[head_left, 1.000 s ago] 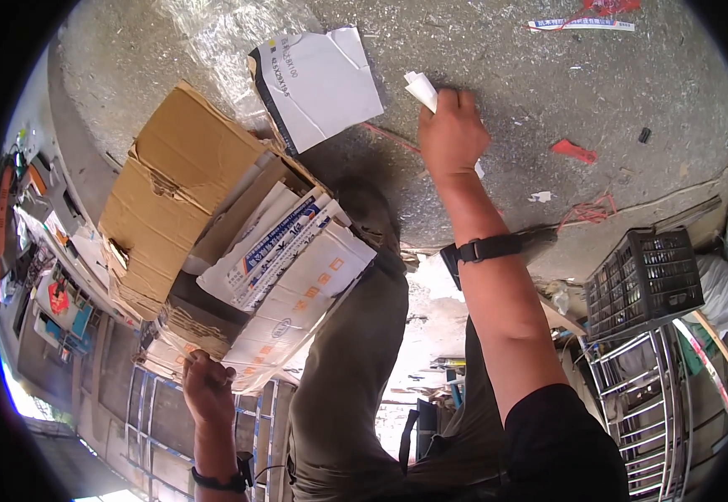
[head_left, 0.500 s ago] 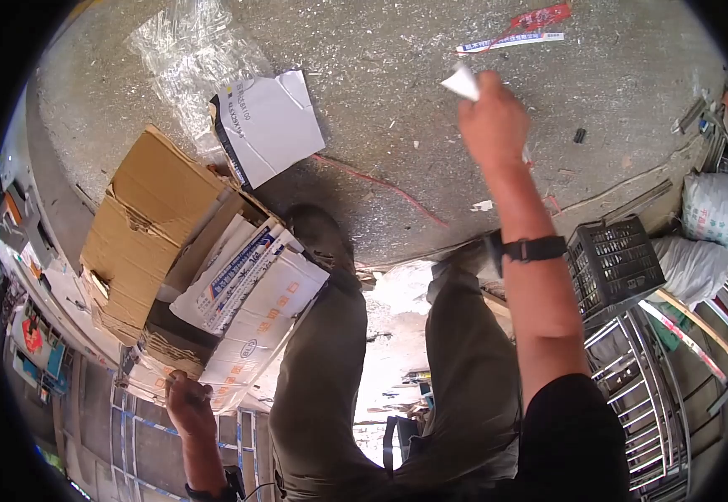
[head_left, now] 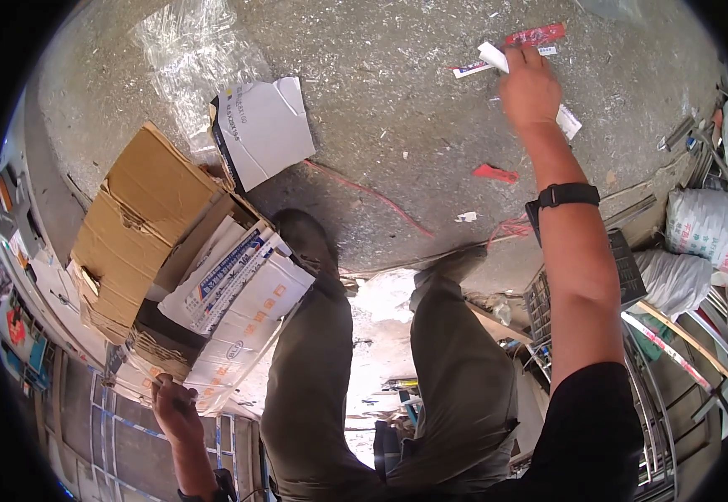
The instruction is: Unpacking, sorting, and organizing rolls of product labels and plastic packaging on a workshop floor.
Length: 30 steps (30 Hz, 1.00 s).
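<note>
A brown cardboard box (head_left: 151, 222) with a white printed side stands at the left, its flap spread open. My left hand (head_left: 176, 410) is closed on the box's near edge. Far out over the floor, my right hand (head_left: 531, 90) has its fingers closed on a white paper scrap (head_left: 493, 57) that sticks out on the left. Its fingertips are at a blue-and-white strip (head_left: 469, 69), just short of a red strip (head_left: 536, 35); whether they touch is hidden. Another white piece (head_left: 569, 122) shows beside the wrist; I cannot tell whether it is held.
Clear plastic film (head_left: 184, 71) and a white cardboard piece (head_left: 268, 134) lie beyond the box. A red scrap (head_left: 495, 173) and red string (head_left: 372, 197) are on the floor. At the right are a black crate (head_left: 628, 272), white sacks (head_left: 710, 230) and metal bars.
My right hand has moved farther out and to the right with the white scrap, up to the strips. The red scrap is now uncovered. My left hand stays on the box.
</note>
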Each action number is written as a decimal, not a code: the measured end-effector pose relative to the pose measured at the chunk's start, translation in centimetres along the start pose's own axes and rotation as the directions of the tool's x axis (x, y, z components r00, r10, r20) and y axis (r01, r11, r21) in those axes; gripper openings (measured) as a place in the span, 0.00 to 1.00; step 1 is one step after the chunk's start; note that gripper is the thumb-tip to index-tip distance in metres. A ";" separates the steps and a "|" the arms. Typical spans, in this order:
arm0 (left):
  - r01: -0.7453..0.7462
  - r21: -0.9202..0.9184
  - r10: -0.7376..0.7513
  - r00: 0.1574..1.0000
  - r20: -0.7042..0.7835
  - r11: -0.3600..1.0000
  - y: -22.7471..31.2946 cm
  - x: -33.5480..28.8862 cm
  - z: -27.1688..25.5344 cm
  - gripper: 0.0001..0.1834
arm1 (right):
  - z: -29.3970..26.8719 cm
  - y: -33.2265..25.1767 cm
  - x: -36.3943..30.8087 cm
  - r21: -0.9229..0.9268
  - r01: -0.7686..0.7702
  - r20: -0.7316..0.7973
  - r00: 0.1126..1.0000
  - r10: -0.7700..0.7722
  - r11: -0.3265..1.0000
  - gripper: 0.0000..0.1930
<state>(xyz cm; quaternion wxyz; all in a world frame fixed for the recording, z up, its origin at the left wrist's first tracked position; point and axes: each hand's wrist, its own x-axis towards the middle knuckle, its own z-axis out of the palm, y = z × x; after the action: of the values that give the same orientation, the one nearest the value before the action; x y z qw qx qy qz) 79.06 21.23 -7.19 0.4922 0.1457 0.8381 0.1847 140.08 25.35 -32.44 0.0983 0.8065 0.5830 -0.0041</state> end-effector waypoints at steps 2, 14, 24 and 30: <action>-0.005 -0.005 0.004 1.000 -0.011 1.000 0.0 -0.2 0.4 0.06 | -0.3 0.4 0.6 -0.009 0.087 -0.018 0.996 -0.087 0.996 0.12; -0.035 -0.052 0.036 0.999 0.025 0.998 -0.5 -0.9 0.5 0.08 | -2.1 0.7 4.1 -0.046 0.292 0.214 0.937 -0.277 0.955 0.09; -0.060 -0.038 0.061 0.998 0.009 0.997 0.1 -2.3 0.9 0.10 | -4.5 0.9 1.0 0.171 -0.054 0.266 0.964 0.006 0.984 0.13; -0.058 -0.067 0.061 0.997 0.051 0.996 1.8 -5.7 0.8 0.08 | -7.7 3.6 -11.1 0.208 -0.217 0.636 0.771 0.037 0.954 0.27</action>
<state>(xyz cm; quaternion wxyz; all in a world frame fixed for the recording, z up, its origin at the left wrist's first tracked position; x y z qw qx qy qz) 82.51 20.55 -2.33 0.5129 0.1591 0.8136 0.2229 139.06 15.15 -22.98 0.1755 0.8027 0.4546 -0.3437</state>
